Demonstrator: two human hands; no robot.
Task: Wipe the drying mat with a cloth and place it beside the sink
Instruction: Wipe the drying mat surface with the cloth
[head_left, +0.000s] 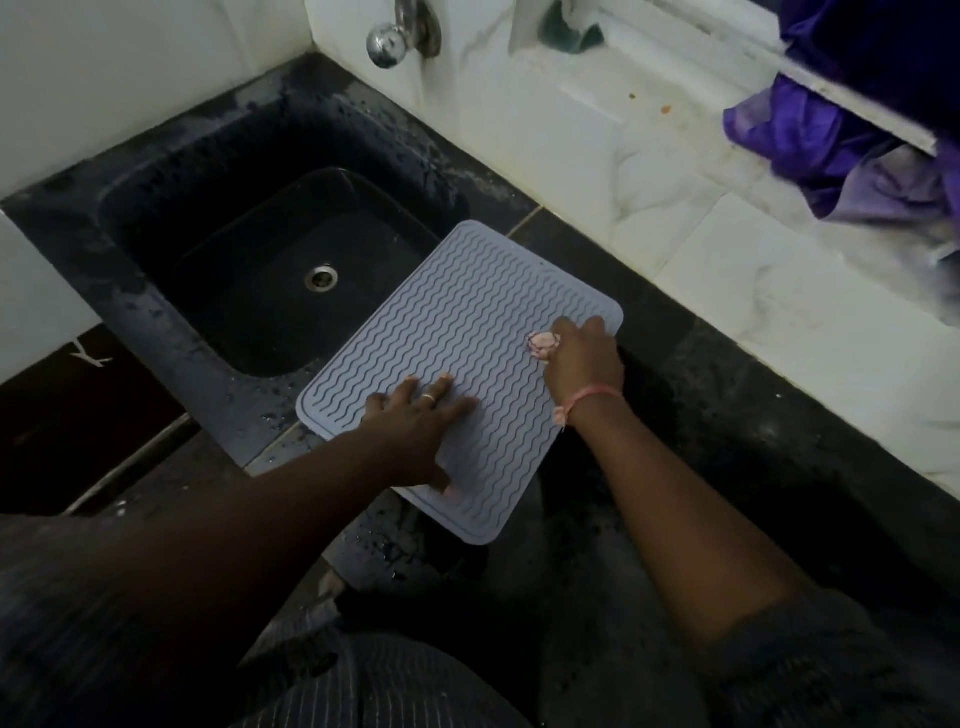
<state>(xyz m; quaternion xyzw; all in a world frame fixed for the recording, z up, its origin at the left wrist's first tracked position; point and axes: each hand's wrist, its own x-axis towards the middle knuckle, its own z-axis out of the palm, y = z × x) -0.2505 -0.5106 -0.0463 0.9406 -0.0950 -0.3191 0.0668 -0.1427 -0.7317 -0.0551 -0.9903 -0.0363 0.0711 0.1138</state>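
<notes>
A pale blue-grey drying mat (467, 332) with wavy ridges lies on the dark counter, its far corner overhanging the black sink (249, 249). My left hand (415, 426) presses flat on the mat's near left part, fingers spread, a ring on one finger. My right hand (582, 358) rests at the mat's right edge, closed on a small bunched pink cloth (543, 344) that touches the mat. A pink band circles that wrist.
A chrome tap (387, 44) juts from the white tiled wall behind the sink. Purple fabric (831, 135) hangs at the upper right. Water drops lie on the dark counter (727, 415) near the mat's front corner.
</notes>
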